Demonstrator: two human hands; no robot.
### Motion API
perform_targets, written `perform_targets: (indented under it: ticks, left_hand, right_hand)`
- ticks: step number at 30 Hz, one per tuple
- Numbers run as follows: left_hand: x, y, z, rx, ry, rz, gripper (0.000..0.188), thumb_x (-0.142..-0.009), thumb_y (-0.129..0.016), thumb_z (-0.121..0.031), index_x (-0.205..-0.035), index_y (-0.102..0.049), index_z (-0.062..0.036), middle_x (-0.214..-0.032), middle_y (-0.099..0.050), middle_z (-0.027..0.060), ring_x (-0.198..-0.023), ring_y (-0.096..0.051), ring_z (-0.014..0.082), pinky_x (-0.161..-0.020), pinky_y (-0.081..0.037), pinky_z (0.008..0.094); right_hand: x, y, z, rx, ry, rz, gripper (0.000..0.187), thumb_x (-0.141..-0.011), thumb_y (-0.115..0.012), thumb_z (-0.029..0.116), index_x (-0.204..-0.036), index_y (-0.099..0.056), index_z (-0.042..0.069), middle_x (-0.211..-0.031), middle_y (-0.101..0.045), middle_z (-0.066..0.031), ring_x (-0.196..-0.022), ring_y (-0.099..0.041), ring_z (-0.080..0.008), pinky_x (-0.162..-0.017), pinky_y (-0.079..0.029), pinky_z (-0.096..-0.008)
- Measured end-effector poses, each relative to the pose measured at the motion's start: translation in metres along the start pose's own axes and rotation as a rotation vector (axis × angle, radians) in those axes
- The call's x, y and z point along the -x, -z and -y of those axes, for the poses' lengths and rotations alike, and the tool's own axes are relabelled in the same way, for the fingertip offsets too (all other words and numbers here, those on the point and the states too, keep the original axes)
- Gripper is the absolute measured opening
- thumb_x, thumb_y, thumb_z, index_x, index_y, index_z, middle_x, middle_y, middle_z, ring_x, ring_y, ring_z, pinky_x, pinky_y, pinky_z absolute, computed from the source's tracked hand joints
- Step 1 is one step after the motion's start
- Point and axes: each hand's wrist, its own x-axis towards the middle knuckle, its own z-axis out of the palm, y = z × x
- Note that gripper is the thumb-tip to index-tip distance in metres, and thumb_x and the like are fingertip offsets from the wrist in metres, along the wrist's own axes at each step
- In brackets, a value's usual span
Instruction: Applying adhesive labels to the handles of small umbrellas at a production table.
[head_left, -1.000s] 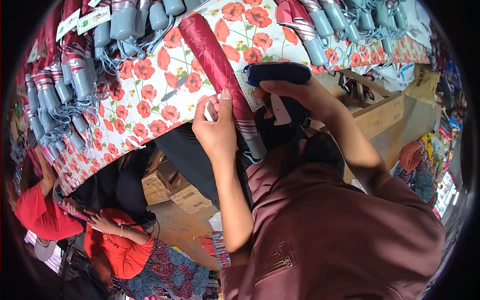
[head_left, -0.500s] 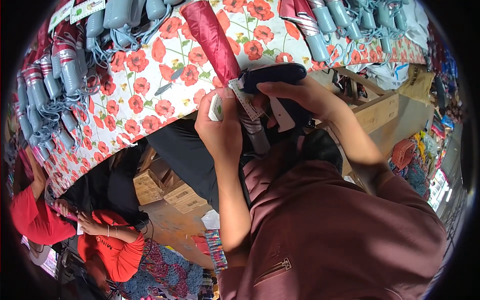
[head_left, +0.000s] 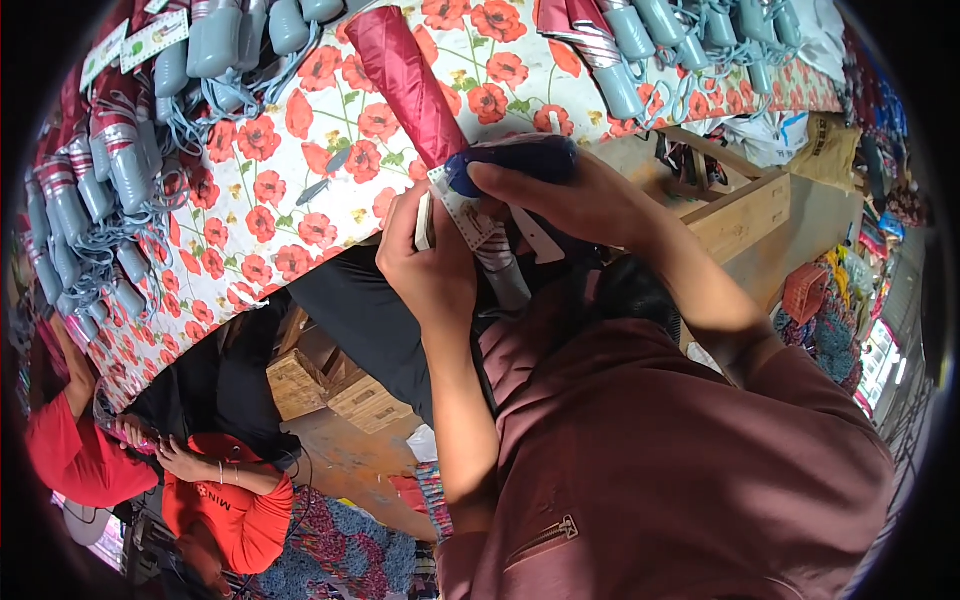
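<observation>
A folded dark red umbrella (head_left: 405,85) lies over the table edge, its grey handle (head_left: 508,285) pointing toward my lap. A white printed tag (head_left: 470,218) rests against it near the handle. My left hand (head_left: 430,265) is closed around a small stack of white tags (head_left: 424,222), its fingers by the umbrella. In my right hand (head_left: 575,200) is a dark blue tool that looks like a hand stapler (head_left: 525,158), its front end over the tag's upper part. A white strip shows below the stapler; what it belongs to is unclear.
Grey-handled red umbrellas (head_left: 125,165) are piled on the table's left, with more (head_left: 620,90) at far right. A poppy-print cloth (head_left: 265,215) covers the table. A wooden crate (head_left: 740,215) stands at right; a person in red (head_left: 235,505) works at lower left.
The stapler and my right hand have shifted left, so the stapler's front end covers more of the tag. My left hand still grips the tag stack. The whole view has moved slightly.
</observation>
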Motion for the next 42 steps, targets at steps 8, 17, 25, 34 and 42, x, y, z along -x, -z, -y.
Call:
perform_targets:
  ticks: [8,17,25,34,42]
  left_hand:
    - [0.001,0.0,0.001,-0.014,0.063,-0.028,0.014,-0.092,-0.067,0.0,-0.105,-0.072,0.0024,-0.092,-0.072,0.0103,-0.075,-0.061,0.0216,-0.071,-0.05,0.0318]
    - [0.001,-0.001,-0.002,-0.083,0.012,-0.079,0.014,-0.092,-0.07,-0.005,-0.104,-0.073,0.0019,-0.09,-0.072,0.0102,-0.074,-0.061,0.0211,-0.07,-0.05,0.0316]
    - [0.004,-0.002,-0.004,-0.027,0.04,-0.128,0.013,-0.093,-0.072,-0.01,-0.1,-0.073,0.0012,-0.089,-0.072,0.0108,-0.072,-0.061,0.0216,-0.07,-0.051,0.0323]
    - [0.047,0.002,-0.02,-0.223,0.113,0.036,0.035,-0.084,-0.084,-0.022,-0.108,-0.069,-0.0022,-0.093,-0.072,0.0149,-0.079,-0.068,0.0353,-0.073,-0.054,0.0412]
    - [0.051,0.016,-0.011,-0.19,-0.076,-0.089,0.025,-0.085,-0.074,-0.011,-0.108,-0.07,-0.0026,-0.088,-0.072,0.0169,-0.072,-0.065,0.0345,-0.069,-0.053,0.0412]
  right_hand:
    - [0.005,-0.008,0.01,-0.049,-0.044,-0.008,0.052,-0.106,-0.053,0.053,-0.085,-0.065,0.007,-0.067,-0.062,-0.0012,-0.054,-0.054,-0.0123,-0.053,-0.043,-0.0284]
    - [0.019,-0.004,0.022,-0.008,-0.013,-0.048,0.049,-0.107,-0.052,0.049,-0.089,-0.067,0.006,-0.065,-0.062,-0.0035,-0.051,-0.055,-0.0137,-0.053,-0.045,-0.0264]
    - [0.027,0.017,0.041,-0.168,0.194,-0.272,0.044,-0.11,-0.05,0.04,-0.108,-0.069,0.001,-0.078,-0.069,-0.0057,-0.068,-0.066,-0.0132,-0.061,-0.05,-0.0257]
    - [0.032,-0.003,0.019,-0.185,0.234,-0.272,0.032,-0.11,-0.053,0.029,-0.107,-0.07,0.002,-0.074,-0.065,-0.0027,-0.065,-0.058,-0.0109,-0.061,-0.046,-0.025]
    - [0.032,-0.014,0.025,-0.149,0.229,-0.238,0.033,-0.109,-0.055,0.028,-0.1,-0.07,0.0,-0.077,-0.067,-0.0042,-0.063,-0.062,-0.0133,-0.063,-0.051,-0.0243]
